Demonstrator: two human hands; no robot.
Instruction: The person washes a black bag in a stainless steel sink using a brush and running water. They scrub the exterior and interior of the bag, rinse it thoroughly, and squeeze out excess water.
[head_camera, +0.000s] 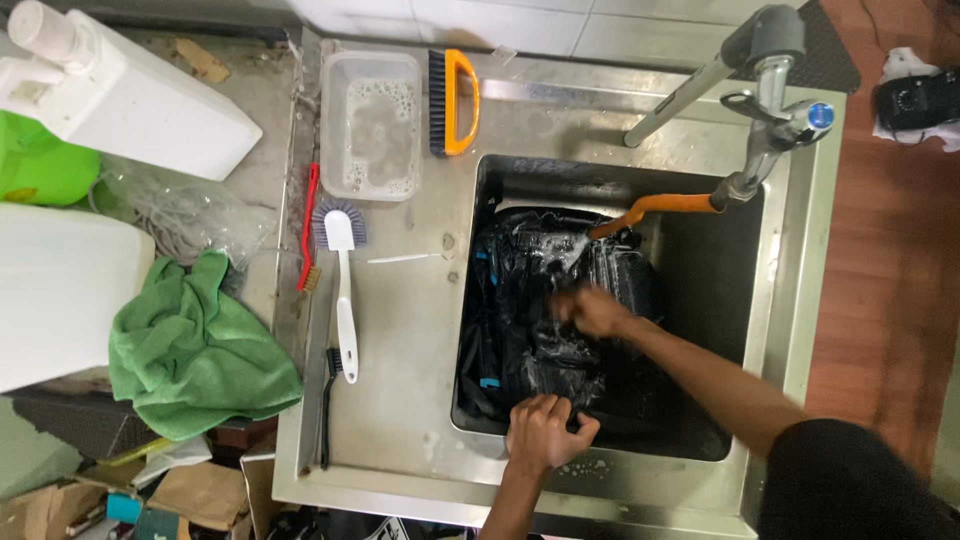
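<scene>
Rinsing step: black bag (540, 300) lies in steel sink (800, 300), under orange hose (655, 207). Left hand (545, 432) fingers clench bag's near edge; right hand (592, 310) blurred, fingers' state unclear. Next move likely calls for turning the bag under the spray.

wet glossy black fabric bag (545, 300), brushed steel sink (420, 300)

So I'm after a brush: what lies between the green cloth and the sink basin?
In the head view, a white long-handled brush and a thin black brush lie on the steel counter between green cloth and basin.
</scene>
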